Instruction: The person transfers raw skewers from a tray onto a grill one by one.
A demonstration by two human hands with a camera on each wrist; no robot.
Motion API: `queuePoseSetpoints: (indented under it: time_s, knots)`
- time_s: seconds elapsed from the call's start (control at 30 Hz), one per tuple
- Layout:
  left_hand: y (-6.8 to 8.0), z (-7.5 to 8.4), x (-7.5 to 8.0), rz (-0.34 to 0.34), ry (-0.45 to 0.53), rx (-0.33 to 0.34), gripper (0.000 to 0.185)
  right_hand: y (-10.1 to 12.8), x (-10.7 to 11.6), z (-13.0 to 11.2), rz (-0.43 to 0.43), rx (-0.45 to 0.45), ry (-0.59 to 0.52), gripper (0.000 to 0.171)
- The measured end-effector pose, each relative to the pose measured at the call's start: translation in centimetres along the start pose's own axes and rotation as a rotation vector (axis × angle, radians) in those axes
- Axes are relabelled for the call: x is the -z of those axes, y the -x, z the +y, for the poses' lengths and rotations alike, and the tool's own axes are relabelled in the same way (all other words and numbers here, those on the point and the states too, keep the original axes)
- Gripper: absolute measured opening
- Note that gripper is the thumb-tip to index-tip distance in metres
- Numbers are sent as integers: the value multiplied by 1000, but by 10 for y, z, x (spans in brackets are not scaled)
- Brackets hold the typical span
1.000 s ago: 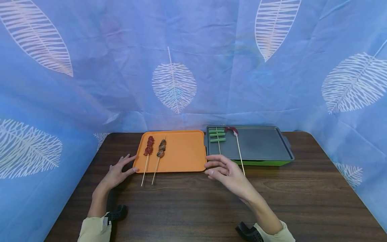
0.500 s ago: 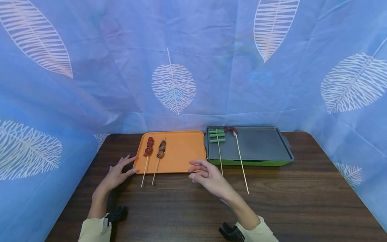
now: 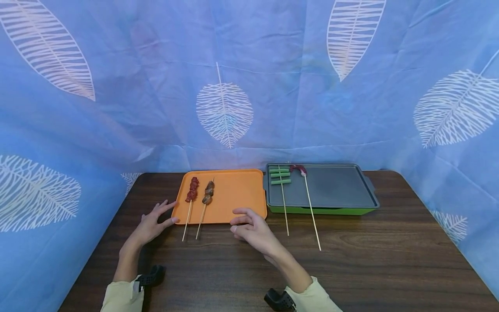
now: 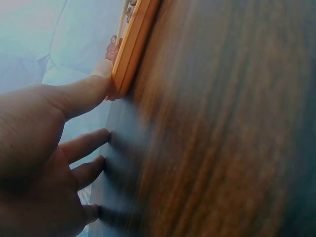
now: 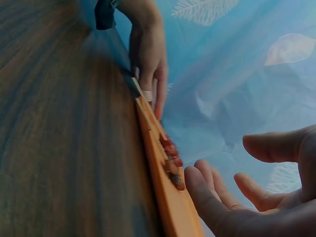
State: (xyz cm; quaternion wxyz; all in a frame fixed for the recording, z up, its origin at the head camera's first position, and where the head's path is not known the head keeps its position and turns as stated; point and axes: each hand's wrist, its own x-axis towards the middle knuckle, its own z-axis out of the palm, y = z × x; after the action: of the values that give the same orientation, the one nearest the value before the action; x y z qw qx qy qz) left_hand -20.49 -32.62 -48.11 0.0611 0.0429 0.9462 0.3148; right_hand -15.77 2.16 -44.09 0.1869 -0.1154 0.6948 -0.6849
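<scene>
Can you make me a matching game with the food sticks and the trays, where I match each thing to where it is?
Things:
1. flat orange plastic tray
2. dark red meat skewer on a thin wooden stick
3. green bean skewer on a thin wooden stick
4. dark grey griddle pan with a green base

Places:
A. at the left end of the griddle
B. to the right of the orange tray
C. on the left part of the orange tray
D. on the table, its left corner touched by the left hand

Pairs: 1-D, 2-C, 3-A, 4-B
</scene>
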Motion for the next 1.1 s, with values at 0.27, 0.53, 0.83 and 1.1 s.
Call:
queuePoseSetpoints:
  time_s: [0.27, 0.53, 0.83, 1.1]
  knots:
    - [2, -1, 0, -8, 5, 14, 65, -12, -11, 13, 2, -80, -83, 49]
    - [0, -2, 0, -7, -7, 23, 66, -25, -23, 23, -26, -135, -226, 48]
    - [-3, -1, -1, -8, -12, 26, 67, -35, -36, 27, -20, -178, -311, 49]
    - [-2, -2, -1, 1, -16, 13, 65, -41, -47, 32, -70, -208, -382, 48]
